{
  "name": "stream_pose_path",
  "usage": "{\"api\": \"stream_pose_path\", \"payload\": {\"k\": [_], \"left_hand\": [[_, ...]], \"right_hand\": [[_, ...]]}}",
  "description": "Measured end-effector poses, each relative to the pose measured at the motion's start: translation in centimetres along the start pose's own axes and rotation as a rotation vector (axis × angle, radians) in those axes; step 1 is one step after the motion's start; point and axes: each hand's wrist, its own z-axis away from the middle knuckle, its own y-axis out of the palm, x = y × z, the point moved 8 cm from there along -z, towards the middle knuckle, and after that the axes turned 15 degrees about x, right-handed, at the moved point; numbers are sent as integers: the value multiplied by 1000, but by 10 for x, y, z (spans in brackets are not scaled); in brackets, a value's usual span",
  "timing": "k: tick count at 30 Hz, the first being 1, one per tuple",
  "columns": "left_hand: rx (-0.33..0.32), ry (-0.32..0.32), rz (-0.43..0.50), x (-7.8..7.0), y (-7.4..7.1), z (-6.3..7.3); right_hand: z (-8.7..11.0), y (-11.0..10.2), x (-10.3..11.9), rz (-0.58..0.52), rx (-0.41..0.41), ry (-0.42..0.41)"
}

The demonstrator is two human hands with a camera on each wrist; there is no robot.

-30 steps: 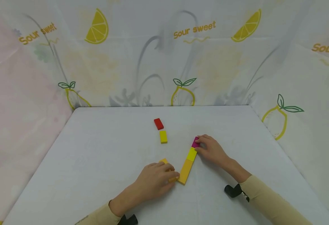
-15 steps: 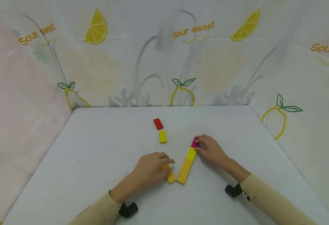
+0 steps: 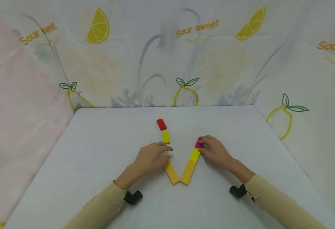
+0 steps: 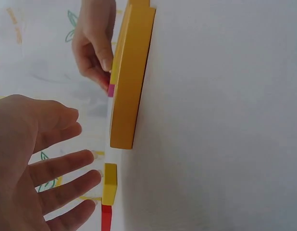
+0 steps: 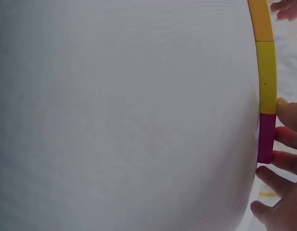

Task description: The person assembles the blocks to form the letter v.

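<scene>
My left hand (image 3: pixel 153 156) hovers with fingers spread, holding nothing, beside the upper end of the left orange block (image 3: pixel 171 173). In the left wrist view its fingertips (image 4: pixel 94 174) overlap the area by the yellow block (image 4: pixel 110 184). The right orange block (image 3: pixel 188 172) meets the left one at the bottom, making a V. Above it, end to end, come a bright yellow block (image 3: pixel 195 155) and a magenta block (image 3: pixel 198 143). My right hand (image 3: pixel 216 151) holds the magenta block, thumb by its joint with the yellow one and fingers at its side and far end.
Farther back on the white table (image 3: pixel 104 140), a loose yellow block (image 3: pixel 166 137) lies just below a red block (image 3: pixel 161 124). Black wrist cameras (image 3: pixel 133 197) stick out under both sleeves. A lemon-printed cloth (image 3: pixel 150 57) stands behind the table.
My left hand has let go of the left orange block and moved away up the table, uncovering most of it. My right hand stays at the magenta block.
</scene>
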Motion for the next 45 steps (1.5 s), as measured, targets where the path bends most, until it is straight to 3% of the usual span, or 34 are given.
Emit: {"api": "stream_pose_path", "payload": {"k": [10,20,28,45], "left_hand": [[-104,-17,1,19,-13,-20],[-24,-52,-8,31,-7,-42],[11,-90,-10,48,-2,-57],[26,-80,9,56,-4,-68]], "right_hand": [[-2,2,-4,-29,31,6],[0,1,-2,-18,6,-20],[1,1,-1,-12,4,-20],[0,0,-1,18,28,1]]}}
